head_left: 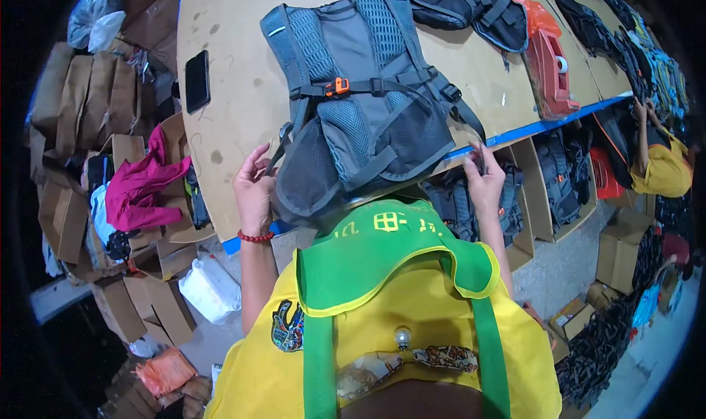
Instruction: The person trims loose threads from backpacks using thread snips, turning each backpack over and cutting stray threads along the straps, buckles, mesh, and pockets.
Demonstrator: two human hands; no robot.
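A grey backpack [353, 103] lies on the table with its mesh back panel and shoulder straps facing up. An orange buckle [337, 87] joins the strap across its middle. At the backpack's lower left side, my left hand [254, 191] has its fingers closed on a dark strap [278, 151]. My right hand [485, 184] pinches another dark strap [471, 121] by the table's front edge, on the bag's lower right side. The strap ends are partly hidden by my fingers.
A black phone [197, 81] lies on the table [235, 22] at left. A red tape dispenser [551, 73] and more dark bags [471, 7] sit to the right. Cardboard boxes [523, 198] with backpacks stand below the table's blue edge. Another person [662, 165] works at far right.
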